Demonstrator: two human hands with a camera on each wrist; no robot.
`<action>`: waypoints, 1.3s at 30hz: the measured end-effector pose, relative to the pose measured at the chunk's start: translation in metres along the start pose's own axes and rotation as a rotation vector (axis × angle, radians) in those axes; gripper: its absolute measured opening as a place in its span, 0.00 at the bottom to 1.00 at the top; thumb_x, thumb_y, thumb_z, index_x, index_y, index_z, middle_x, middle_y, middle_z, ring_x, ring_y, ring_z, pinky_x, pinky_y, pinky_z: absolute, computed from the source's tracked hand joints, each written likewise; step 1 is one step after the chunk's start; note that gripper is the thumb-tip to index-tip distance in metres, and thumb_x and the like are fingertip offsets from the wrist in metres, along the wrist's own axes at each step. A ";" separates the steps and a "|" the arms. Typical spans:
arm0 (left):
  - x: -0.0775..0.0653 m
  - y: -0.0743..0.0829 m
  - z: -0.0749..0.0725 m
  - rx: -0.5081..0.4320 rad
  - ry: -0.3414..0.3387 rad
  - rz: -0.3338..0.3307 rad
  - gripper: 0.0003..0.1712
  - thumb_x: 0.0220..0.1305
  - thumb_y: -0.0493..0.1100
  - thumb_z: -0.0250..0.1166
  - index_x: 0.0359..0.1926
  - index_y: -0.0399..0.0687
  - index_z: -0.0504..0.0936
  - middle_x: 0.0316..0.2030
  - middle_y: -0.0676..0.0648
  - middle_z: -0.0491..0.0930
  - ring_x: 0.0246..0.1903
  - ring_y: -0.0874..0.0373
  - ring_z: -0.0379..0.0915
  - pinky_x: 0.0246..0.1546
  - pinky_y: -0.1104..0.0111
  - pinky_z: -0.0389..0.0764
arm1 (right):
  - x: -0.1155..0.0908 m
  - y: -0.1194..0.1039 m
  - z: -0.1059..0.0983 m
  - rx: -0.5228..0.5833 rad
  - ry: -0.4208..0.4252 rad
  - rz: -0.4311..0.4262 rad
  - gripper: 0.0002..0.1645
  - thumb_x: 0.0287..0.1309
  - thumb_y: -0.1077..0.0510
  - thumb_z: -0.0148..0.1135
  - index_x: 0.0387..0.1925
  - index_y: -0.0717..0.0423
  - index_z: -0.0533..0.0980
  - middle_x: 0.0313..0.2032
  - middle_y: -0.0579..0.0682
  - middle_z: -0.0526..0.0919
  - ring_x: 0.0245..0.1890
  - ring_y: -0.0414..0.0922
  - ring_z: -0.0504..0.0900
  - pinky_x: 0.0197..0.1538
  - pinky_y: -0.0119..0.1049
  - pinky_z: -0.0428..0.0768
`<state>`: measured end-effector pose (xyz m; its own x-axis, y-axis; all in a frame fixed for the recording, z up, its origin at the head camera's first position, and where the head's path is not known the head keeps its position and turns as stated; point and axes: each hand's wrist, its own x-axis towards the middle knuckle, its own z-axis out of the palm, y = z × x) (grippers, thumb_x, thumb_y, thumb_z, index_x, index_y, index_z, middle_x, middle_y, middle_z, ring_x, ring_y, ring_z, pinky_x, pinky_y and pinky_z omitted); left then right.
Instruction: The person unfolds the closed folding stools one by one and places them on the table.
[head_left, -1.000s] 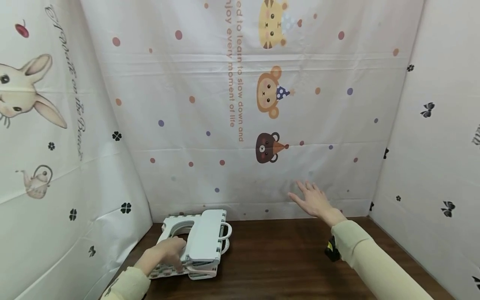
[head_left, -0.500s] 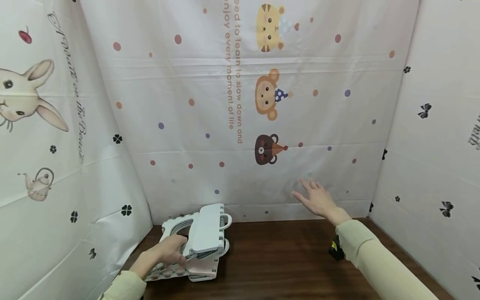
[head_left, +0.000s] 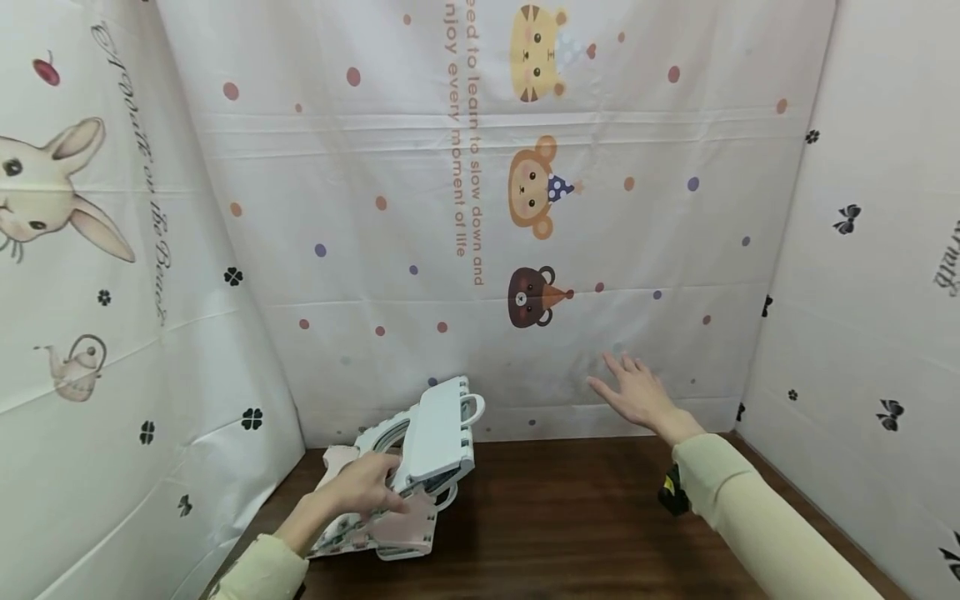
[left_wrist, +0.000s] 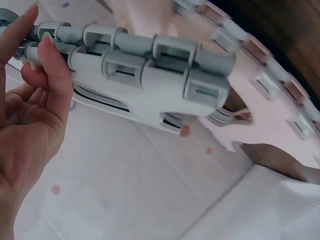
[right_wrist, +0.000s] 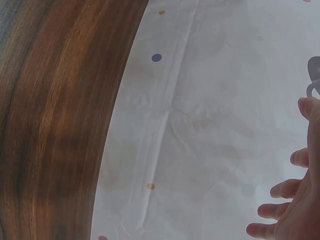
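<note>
In the head view my left hand [head_left: 363, 486] grips the near edge of a white folding step stool [head_left: 438, 437], folded flat. Its handle end is tilted up to the right. A pink folding stool [head_left: 405, 529], also folded, lies below it on the table. The left wrist view has my thumb and fingers [left_wrist: 55, 75] at the grey-hinged edge of the white stool, with the pink stool behind at the right. My right hand [head_left: 637, 393] is held out in front of the back cloth, fingers spread and straight, holding nothing.
The dark wooden table [head_left: 555, 517] runs up to a white printed cloth [head_left: 375, 167] at the back. Cloth walls stand at the left [head_left: 202, 358] and right [head_left: 847, 333]. A black and yellow object [head_left: 672, 492] shows beneath the right sleeve.
My left hand has raised the white stool and shifted it to the right, away from the pink one, which now shows more. The right hand has drifted slightly right and stays spread.
</note>
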<state>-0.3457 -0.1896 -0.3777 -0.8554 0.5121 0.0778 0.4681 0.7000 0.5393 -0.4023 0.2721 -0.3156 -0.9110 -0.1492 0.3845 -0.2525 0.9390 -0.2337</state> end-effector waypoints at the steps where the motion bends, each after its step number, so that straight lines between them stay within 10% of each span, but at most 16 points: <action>1: 0.001 0.003 0.001 -0.008 0.005 0.011 0.17 0.49 0.46 0.75 0.28 0.48 0.73 0.20 0.52 0.73 0.11 0.60 0.71 0.11 0.66 0.77 | 0.000 0.001 0.000 -0.004 0.000 0.000 0.47 0.68 0.30 0.39 0.74 0.58 0.52 0.71 0.73 0.52 0.68 0.74 0.51 0.63 0.74 0.55; 16: 0.022 0.052 0.012 -0.180 0.012 0.083 0.18 0.53 0.48 0.73 0.37 0.45 0.76 0.23 0.48 0.78 0.19 0.52 0.77 0.14 0.61 0.80 | 0.001 0.003 -0.007 -0.022 -0.004 0.005 0.47 0.68 0.31 0.41 0.74 0.59 0.51 0.71 0.74 0.51 0.68 0.75 0.51 0.62 0.74 0.55; 39: 0.076 0.108 0.080 -0.306 0.019 0.078 0.18 0.49 0.49 0.75 0.29 0.46 0.75 0.22 0.46 0.77 0.13 0.51 0.77 0.18 0.62 0.82 | 0.004 0.000 -0.015 -0.019 0.010 0.013 0.46 0.68 0.33 0.42 0.73 0.60 0.52 0.70 0.74 0.52 0.68 0.74 0.53 0.62 0.73 0.58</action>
<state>-0.3427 -0.0349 -0.3810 -0.8248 0.5470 0.1432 0.4466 0.4750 0.7582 -0.4011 0.2758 -0.3005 -0.9111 -0.1338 0.3900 -0.2338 0.9467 -0.2216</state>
